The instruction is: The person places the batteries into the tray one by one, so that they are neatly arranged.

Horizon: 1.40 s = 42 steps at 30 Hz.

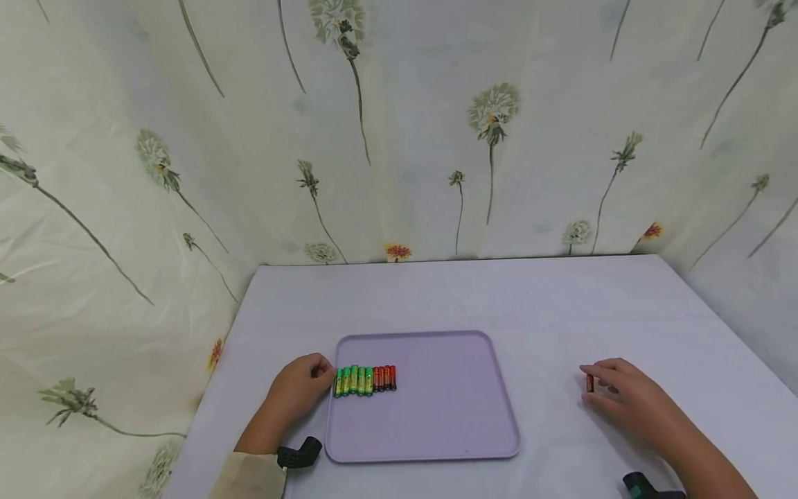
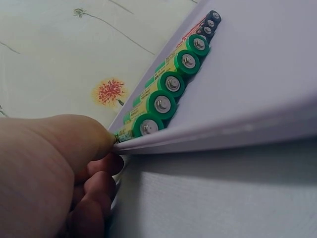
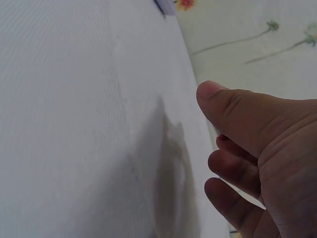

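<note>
A lilac tray [image 1: 436,423] lies on the table with a row of batteries near its left edge. The green batteries [image 1: 352,380] stand nearest that edge, and smaller red and black batteries [image 1: 384,378] continue the row to the right. My left hand [image 1: 300,388] grips the tray's left rim beside the first green battery; its thumb [image 2: 91,134] lies on the rim, with curled fingers below. Well right of the tray, my right hand [image 1: 636,398] pinches a small reddish-brown battery [image 1: 589,383] between thumb and finger. In the right wrist view the hand hides that battery.
A white cloth covers the table [image 1: 561,298]. Flower-printed curtains [image 1: 424,125] hang behind it and at both sides. A black wrist device [image 1: 300,454] sits on the left wrist, and another [image 1: 648,486] shows by the right forearm.
</note>
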Tool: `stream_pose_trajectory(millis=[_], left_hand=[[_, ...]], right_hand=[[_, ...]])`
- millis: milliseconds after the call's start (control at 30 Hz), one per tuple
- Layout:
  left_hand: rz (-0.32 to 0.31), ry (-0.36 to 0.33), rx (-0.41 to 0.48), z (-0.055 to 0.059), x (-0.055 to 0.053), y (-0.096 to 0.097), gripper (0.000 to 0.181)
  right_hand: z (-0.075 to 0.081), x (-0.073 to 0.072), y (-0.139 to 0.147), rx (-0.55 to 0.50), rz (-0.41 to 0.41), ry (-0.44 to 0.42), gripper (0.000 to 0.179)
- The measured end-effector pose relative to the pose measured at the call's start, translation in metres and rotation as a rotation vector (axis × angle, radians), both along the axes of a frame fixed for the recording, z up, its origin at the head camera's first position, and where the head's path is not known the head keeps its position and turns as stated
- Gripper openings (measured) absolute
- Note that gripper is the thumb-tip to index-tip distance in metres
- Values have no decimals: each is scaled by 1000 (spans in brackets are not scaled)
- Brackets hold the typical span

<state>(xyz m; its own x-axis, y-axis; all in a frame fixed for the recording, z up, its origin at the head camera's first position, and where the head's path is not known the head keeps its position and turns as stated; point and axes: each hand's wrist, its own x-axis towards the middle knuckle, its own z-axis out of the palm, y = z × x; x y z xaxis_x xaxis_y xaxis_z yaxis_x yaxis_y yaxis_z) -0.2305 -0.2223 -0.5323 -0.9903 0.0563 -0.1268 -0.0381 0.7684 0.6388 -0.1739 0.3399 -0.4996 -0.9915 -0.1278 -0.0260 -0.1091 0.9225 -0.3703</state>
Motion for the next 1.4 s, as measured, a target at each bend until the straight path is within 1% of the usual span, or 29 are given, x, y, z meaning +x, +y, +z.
stream_pose_trajectory(millis=[300, 500, 633, 733, 867, 1033, 1400], left_hand=[[1, -7, 2, 0, 0, 0, 12], [2, -4, -12, 0, -1, 0, 12], [-1, 3, -17, 1, -1, 0, 12], [-3, 4, -22, 0, -1, 0, 12], [0, -4, -22, 0, -1, 0, 12], [10, -15, -12, 2, 0, 1, 12], [9, -14, -11, 2, 1, 1, 12]], right_hand=[[10, -17, -30, -31, 63, 17, 53], [17, -28, -50, -57, 88, 61, 52], [19, -35, -60, -79, 102, 82, 51], [19, -39, -68, -89, 107, 77, 51], [20, -44, -80, -105, 113, 75, 51], [20, -50, -94, -116, 141, 86, 51], [25, -56, -124, -156, 180, 97, 50]])
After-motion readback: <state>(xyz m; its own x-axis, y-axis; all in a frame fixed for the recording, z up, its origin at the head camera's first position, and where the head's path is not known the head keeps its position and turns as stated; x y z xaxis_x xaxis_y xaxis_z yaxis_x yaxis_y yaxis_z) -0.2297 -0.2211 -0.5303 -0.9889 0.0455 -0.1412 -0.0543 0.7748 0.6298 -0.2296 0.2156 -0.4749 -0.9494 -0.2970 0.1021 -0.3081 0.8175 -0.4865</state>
